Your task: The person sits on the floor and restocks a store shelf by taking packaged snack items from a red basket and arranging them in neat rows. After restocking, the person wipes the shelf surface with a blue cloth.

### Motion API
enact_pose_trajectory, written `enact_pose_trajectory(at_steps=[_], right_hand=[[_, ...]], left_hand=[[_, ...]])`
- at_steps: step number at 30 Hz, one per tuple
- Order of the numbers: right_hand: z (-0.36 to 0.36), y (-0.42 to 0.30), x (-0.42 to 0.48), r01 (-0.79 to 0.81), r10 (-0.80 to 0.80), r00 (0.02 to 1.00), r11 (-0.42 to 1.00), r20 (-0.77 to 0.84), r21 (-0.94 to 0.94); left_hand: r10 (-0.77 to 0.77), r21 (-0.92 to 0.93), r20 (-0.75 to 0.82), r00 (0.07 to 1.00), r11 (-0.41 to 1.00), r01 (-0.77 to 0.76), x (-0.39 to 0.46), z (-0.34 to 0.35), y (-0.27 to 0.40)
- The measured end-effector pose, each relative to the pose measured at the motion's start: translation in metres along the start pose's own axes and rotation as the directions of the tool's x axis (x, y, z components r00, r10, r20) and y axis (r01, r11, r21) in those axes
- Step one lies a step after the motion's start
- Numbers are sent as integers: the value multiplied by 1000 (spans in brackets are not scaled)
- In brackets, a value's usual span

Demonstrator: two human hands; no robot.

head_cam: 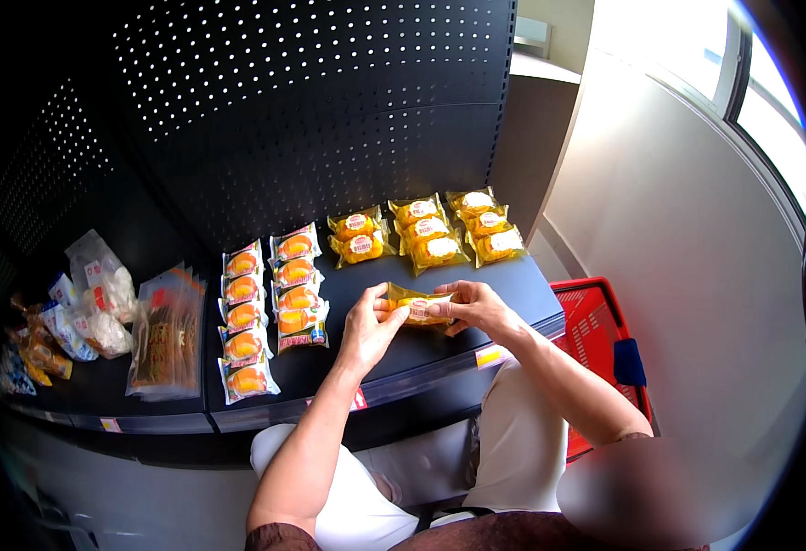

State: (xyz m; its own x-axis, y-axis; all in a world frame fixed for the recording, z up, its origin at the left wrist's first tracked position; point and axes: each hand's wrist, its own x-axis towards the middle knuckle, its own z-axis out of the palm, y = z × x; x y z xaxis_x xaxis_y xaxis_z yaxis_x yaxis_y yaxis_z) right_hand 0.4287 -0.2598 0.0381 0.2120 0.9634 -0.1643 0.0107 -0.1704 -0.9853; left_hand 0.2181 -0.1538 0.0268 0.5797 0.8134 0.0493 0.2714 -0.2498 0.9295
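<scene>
Between my two hands is a yellow plastic-wrapped bread roll (418, 311), held just above the black shelf (354, 344). My left hand (372, 327) grips the left end of its wrapper, thumb on top. The right end is pinched by my right hand (482, 311). Behind it, matching yellow packs stand in three groups: a left pair (360, 246), a middle column (434, 249) and a right column (498, 242). Two columns of white packs with orange pastry pictures, a nearer one (246, 344) and another (298, 297), lie to the left.
Flat clear pouches (167, 337) and assorted snack bags (103, 310) occupy the shelf's left part. A black perforated back panel (320, 76) rises behind. Price-tag holders (491, 356) line the front edge. On the floor at right is a red shopping basket (592, 310), near a pale wall (678, 227).
</scene>
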Motion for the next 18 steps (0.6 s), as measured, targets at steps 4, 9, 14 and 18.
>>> enact_pose_trajectory(at_steps=[4, 9, 14, 18], right_hand=[[-7, -22, -25, -63, 65, 997, 997, 44, -44], [-38, -42, -72, 50, -66, 984, 994, -165, -98], [-110, -6, -137, 163, -235, 792, 971, -564, -177], [-181, 87, -193, 17, -187, 645, 973, -741, -231]], left_hand=[[8, -270, 108, 994, 963, 22, -7, 7, 9], [33, -390, 170, 985, 920, 37, -12, 15, 20], [-18, -330, 173, 985, 941, 75, -7, 16, 3], [-47, -344, 199, 979, 932, 115, 0, 25, -2]])
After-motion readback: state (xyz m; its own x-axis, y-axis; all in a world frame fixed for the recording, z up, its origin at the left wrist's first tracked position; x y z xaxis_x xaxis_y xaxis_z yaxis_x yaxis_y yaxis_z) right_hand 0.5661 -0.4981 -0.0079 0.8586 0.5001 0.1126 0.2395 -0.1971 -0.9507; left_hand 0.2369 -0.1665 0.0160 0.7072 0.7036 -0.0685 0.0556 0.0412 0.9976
